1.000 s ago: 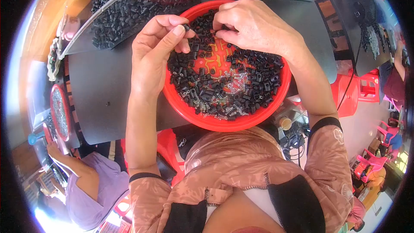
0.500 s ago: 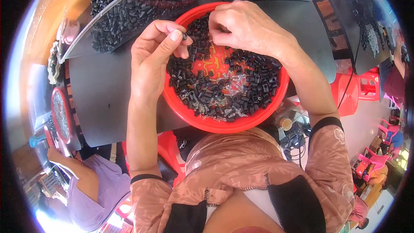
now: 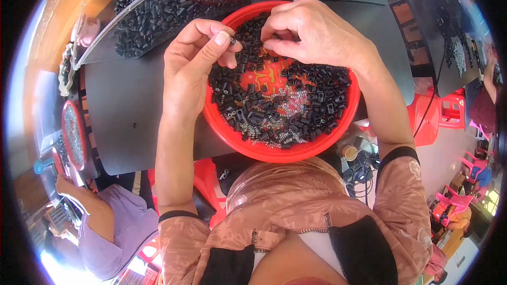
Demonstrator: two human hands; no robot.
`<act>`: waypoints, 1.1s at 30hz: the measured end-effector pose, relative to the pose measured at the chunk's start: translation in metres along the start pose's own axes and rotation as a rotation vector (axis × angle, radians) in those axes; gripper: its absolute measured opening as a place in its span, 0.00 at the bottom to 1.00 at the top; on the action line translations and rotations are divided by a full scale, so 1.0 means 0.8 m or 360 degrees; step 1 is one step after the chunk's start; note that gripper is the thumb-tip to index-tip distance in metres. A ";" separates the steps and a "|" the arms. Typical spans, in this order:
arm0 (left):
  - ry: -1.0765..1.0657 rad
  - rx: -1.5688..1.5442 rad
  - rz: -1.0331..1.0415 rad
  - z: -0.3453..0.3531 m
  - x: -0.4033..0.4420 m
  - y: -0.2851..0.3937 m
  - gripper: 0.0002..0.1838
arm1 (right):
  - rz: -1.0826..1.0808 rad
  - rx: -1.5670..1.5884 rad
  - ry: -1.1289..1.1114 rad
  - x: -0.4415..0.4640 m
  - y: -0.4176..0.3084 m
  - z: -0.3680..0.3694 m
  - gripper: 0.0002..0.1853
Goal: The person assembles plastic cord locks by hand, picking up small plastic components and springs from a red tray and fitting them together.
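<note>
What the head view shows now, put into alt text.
Left hand pinching a small dark part above a round red basin of black parts and springs; right hand curled over its far side. Beyond, to the left, lies a large dark heap.

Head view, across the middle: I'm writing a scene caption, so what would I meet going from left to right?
Red-rimmed tray, left forearm, red basin, right forearm, red stools, co-worker in maroon.
</note>
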State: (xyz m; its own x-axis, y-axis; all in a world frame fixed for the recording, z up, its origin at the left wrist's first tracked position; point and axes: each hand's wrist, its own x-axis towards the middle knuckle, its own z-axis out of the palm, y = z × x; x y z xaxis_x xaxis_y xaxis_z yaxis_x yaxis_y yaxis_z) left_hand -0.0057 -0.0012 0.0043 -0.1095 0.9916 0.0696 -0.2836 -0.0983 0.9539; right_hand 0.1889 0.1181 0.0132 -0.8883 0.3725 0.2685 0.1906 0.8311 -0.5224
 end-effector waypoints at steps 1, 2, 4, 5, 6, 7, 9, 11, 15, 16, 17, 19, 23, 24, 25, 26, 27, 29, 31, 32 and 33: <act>-0.0003 -0.0001 0.0008 0.000 0.000 -0.001 0.04 | -0.0002 -0.0009 -0.0029 0.000 -0.001 0.000 0.08; -0.0005 -0.0002 0.0016 -0.001 0.000 -0.001 0.04 | -0.0003 -0.0017 -0.0058 -0.001 -0.002 -0.001 0.08; -0.0004 0.0002 0.0006 -0.002 0.000 0.000 0.03 | -0.0002 -0.0022 -0.0095 -0.001 -0.002 0.000 0.08; -0.0004 0.0003 0.0001 -0.002 0.000 0.000 0.03 | 0.0000 -0.0019 -0.0103 -0.001 -0.001 0.002 0.08; 0.0003 0.0002 0.0006 -0.002 0.000 0.000 0.03 | 0.0002 -0.0017 -0.0111 -0.001 0.000 0.003 0.08; 0.0009 0.0000 0.0012 -0.001 0.000 0.000 0.03 | 0.0019 -0.0004 -0.0165 -0.001 -0.002 0.000 0.08; 0.0004 -0.0003 0.0013 -0.001 0.000 0.000 0.03 | 0.0051 0.0022 -0.0272 -0.001 -0.007 -0.006 0.08; -0.0018 -0.0006 0.0005 -0.003 0.001 0.000 0.03 | -0.0023 -0.0078 -0.0232 -0.004 -0.002 0.000 0.09; 0.0006 0.0003 0.0002 -0.001 0.001 -0.001 0.03 | 0.0062 -0.0052 -0.0299 -0.003 -0.001 0.000 0.08; -0.0007 -0.0001 0.0000 -0.002 0.001 -0.001 0.03 | 0.0071 -0.0064 -0.0303 -0.003 -0.001 0.001 0.08; -0.0018 -0.0005 -0.0005 -0.002 0.001 0.000 0.03 | 0.0079 -0.0073 -0.0307 -0.003 -0.001 0.003 0.07; -0.0043 -0.0009 -0.0015 -0.001 0.000 0.001 0.03 | 0.0096 -0.0063 -0.0283 -0.003 0.000 0.004 0.07; -0.0072 0.0000 -0.0011 0.000 0.000 0.000 0.03 | 0.0045 0.0208 -0.0034 0.000 -0.008 -0.002 0.08; -0.0074 0.0002 -0.0026 0.001 -0.001 0.000 0.04 | 0.0008 0.0324 0.0059 0.002 -0.012 -0.006 0.08; -0.0075 0.0005 -0.0042 0.002 -0.001 0.000 0.05 | -0.0054 0.0425 0.0162 0.002 -0.016 -0.007 0.08; -0.0073 0.0008 -0.0057 0.004 -0.002 0.001 0.06 | -0.0119 0.0527 0.0264 0.002 -0.020 -0.009 0.08; -0.0080 0.0011 -0.0078 0.007 -0.004 0.001 0.07 | -0.0184 0.0630 0.0364 0.002 -0.024 -0.010 0.08; -0.0094 0.0015 -0.0125 0.014 -0.006 0.002 0.09 | -0.0234 0.0642 0.0368 0.003 -0.027 -0.010 0.07; -0.0195 0.0076 -0.0173 0.010 -0.008 0.001 0.11 | -0.0305 0.0660 0.0388 0.004 -0.025 -0.005 0.06; -0.0181 0.0069 -0.0182 0.010 -0.008 -0.002 0.11 | -0.0403 0.0655 0.0416 0.005 -0.019 0.001 0.06; -0.0168 0.0061 -0.0191 0.010 -0.008 -0.003 0.11 | -0.0406 0.0664 0.0389 0.005 -0.019 0.000 0.06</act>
State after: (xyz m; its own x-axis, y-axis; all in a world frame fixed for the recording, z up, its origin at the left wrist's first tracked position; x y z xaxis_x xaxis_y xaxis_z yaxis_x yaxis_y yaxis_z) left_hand 0.0036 -0.0068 0.0038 0.0246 0.9995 -0.0173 -0.2517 0.0229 0.9675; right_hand 0.1821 0.1065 0.0222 -0.7521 0.3068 0.5832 -0.2446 0.6919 -0.6794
